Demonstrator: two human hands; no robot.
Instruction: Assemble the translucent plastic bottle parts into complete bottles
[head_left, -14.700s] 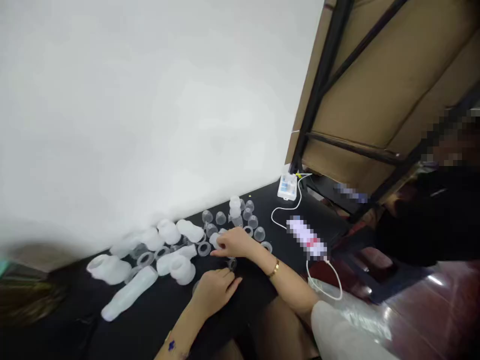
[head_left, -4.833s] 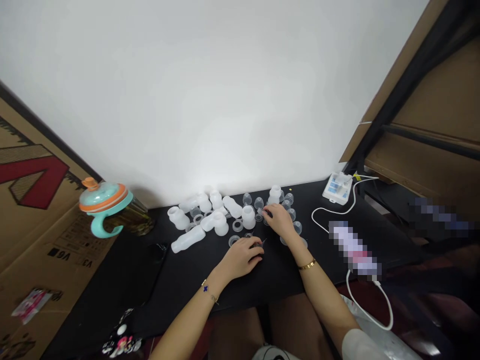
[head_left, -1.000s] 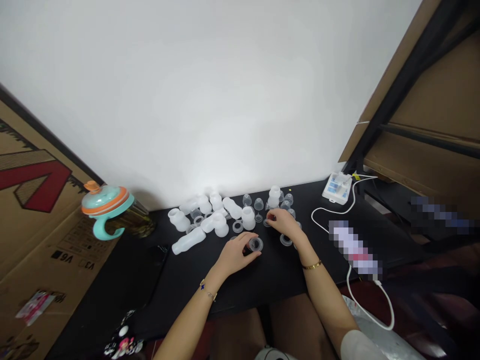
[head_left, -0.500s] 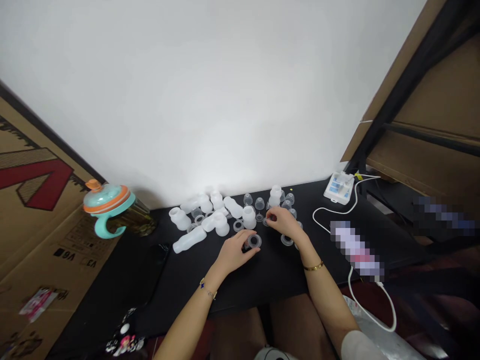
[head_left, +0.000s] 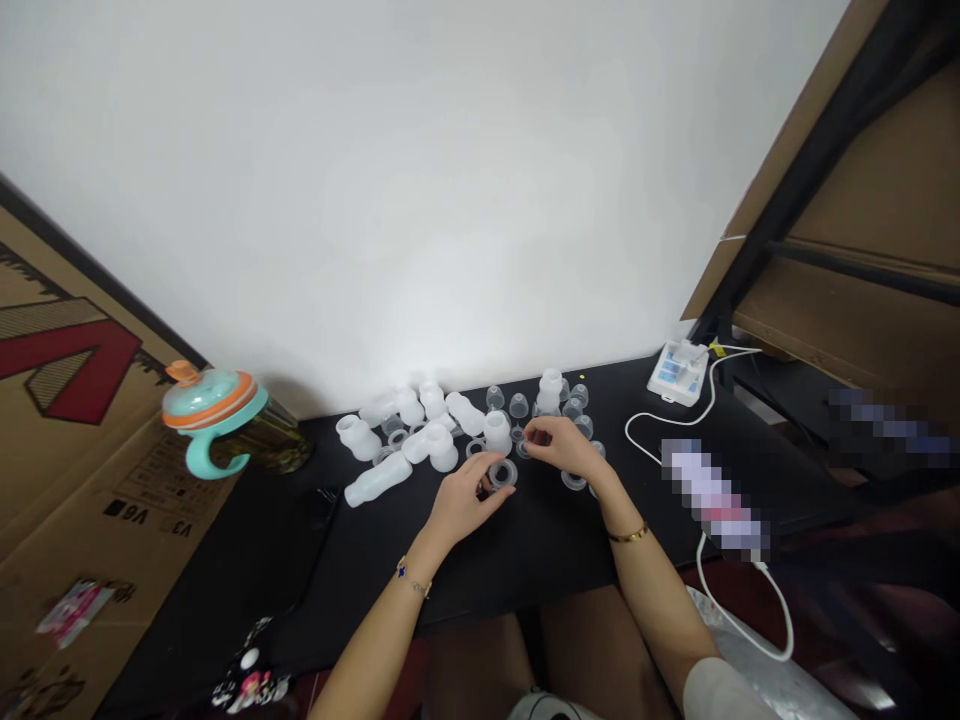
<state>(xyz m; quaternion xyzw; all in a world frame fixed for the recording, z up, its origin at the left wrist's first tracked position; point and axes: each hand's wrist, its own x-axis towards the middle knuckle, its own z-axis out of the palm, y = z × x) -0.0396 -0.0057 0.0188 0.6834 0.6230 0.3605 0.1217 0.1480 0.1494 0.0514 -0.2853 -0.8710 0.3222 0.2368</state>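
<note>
The left hand (head_left: 461,500) holds a clear ring (head_left: 511,479) in its curved fingers, over the black desk (head_left: 555,560) and near an upright white bottle (head_left: 496,433). The right hand (head_left: 562,445) has its fingers narrow at a small clear part (head_left: 523,450); I cannot tell if they grip it. On the cardboard box (head_left: 60,500), marks look like "V6" and "V3"; its pink sticker (head_left: 75,608) is unreadable.

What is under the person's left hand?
The left hand grips a translucent ring, and black tabletop shows around the hand. Whatever lies beneath the palm is covered and cannot be seen.
</note>
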